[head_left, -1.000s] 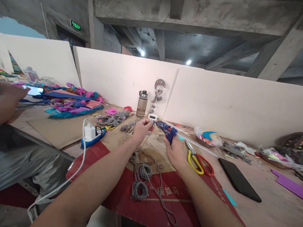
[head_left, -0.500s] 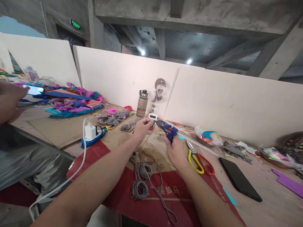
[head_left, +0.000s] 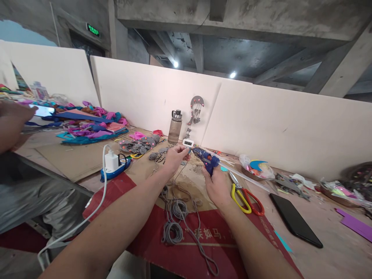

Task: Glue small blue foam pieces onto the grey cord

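My right hand (head_left: 215, 183) is wrapped round the handle of a blue hot glue gun (head_left: 208, 159), its nozzle pointing left. A long clear glue stick (head_left: 244, 176) runs out behind the gun. Close to the nozzle, my left hand (head_left: 176, 158) pinches with thumb and fingertips; a tiny bluish spot shows there, but what it holds is too small to make out. Grey cord (head_left: 179, 209) lies in coils below, between my forearms, with one strand leading up toward my left hand. A small white digital timer (head_left: 188, 143) stands just beyond my fingertips.
Scissors (head_left: 243, 195) with yellow and red handles and a black phone (head_left: 295, 221) lie at right. A bottle (head_left: 174, 128) stands by the white partition. A blue power strip (head_left: 116, 169) with a white charger sits left. Another person's hand (head_left: 16, 124) shows at far left.
Both hands and the glue gun keep nearly the same place. The whole view has shifted very slightly.
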`<state>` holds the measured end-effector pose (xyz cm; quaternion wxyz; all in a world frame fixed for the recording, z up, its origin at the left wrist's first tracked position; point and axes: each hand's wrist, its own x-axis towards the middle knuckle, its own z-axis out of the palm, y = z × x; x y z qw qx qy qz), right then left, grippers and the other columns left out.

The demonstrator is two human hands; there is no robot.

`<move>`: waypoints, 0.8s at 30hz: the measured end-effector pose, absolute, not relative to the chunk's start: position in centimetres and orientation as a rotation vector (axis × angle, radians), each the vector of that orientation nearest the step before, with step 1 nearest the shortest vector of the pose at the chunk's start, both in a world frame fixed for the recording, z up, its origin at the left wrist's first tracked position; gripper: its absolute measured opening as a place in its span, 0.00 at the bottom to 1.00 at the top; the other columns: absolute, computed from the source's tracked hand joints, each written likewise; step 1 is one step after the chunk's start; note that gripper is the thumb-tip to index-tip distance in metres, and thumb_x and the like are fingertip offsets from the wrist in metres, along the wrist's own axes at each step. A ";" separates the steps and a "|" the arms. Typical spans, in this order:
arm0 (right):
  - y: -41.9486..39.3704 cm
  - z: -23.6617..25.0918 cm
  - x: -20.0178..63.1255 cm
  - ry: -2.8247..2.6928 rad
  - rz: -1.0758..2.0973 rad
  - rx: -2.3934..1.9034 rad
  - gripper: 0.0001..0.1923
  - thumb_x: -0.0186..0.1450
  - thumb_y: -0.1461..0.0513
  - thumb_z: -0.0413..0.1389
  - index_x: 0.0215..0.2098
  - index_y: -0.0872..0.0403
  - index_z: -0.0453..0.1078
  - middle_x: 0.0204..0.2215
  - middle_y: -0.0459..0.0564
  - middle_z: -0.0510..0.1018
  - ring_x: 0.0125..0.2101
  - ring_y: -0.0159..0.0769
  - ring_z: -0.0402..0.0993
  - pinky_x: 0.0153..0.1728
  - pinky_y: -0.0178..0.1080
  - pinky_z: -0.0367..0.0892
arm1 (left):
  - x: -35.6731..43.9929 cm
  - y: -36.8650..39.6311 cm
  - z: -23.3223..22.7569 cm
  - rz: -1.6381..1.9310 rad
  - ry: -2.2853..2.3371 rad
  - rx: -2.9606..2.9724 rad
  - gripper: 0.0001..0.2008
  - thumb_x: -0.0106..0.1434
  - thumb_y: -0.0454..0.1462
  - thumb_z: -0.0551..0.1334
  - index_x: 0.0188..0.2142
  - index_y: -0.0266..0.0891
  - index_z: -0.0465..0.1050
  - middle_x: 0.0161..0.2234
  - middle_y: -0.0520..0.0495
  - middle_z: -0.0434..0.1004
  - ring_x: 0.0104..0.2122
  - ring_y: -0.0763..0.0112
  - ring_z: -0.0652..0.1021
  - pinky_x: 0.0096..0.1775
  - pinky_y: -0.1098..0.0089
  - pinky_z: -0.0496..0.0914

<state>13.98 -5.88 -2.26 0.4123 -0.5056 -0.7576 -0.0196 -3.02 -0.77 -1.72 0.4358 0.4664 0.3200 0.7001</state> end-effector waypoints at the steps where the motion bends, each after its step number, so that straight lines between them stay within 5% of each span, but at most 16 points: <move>1: -5.8 -2.3 14.0 -1.899 -0.022 -1.253 0.17 0.68 0.56 0.45 0.48 0.56 0.65 0.41 0.60 0.77 0.44 0.46 0.74 0.43 0.43 0.67 | -3.0 -0.8 -1.7 1.737 0.792 1.164 0.13 0.50 0.42 0.67 0.25 0.36 0.69 0.20 0.54 0.70 0.21 0.76 0.72 0.26 0.72 0.67; 9: -6.2 -1.8 13.9 -1.874 0.117 -1.245 0.16 0.66 0.56 0.47 0.47 0.56 0.65 0.41 0.60 0.77 0.42 0.47 0.74 0.43 0.45 0.67 | -3.3 -0.7 -1.5 1.789 0.797 1.111 0.14 0.49 0.43 0.68 0.27 0.36 0.69 0.21 0.53 0.70 0.21 0.77 0.71 0.26 0.73 0.66; 15: -5.3 -2.2 13.9 -1.609 0.684 -1.079 0.11 0.62 0.54 0.52 0.38 0.52 0.63 0.29 0.49 0.76 0.20 0.33 0.67 0.23 0.38 0.67 | -3.8 -0.3 -1.6 1.841 0.797 1.067 0.15 0.49 0.44 0.68 0.26 0.36 0.68 0.20 0.54 0.68 0.20 0.79 0.66 0.24 0.75 0.60; 19: -3.6 -3.4 14.3 -1.456 1.075 -1.097 0.10 0.57 0.55 0.56 0.33 0.52 0.63 0.30 0.50 0.78 0.17 0.30 0.66 0.15 0.35 0.64 | -3.7 -0.3 -1.6 1.861 0.784 1.144 0.14 0.50 0.44 0.68 0.25 0.37 0.67 0.18 0.58 0.61 0.18 0.82 0.59 0.22 0.75 0.52; 24: -2.6 -4.8 15.0 -1.632 1.125 -1.353 0.09 0.57 0.57 0.57 0.26 0.52 0.63 0.20 0.47 0.75 0.14 0.33 0.69 0.13 0.35 0.63 | -3.4 -1.2 -1.0 1.852 0.897 1.297 0.11 0.53 0.43 0.66 0.28 0.37 0.70 0.21 0.56 0.64 0.20 0.80 0.61 0.24 0.74 0.54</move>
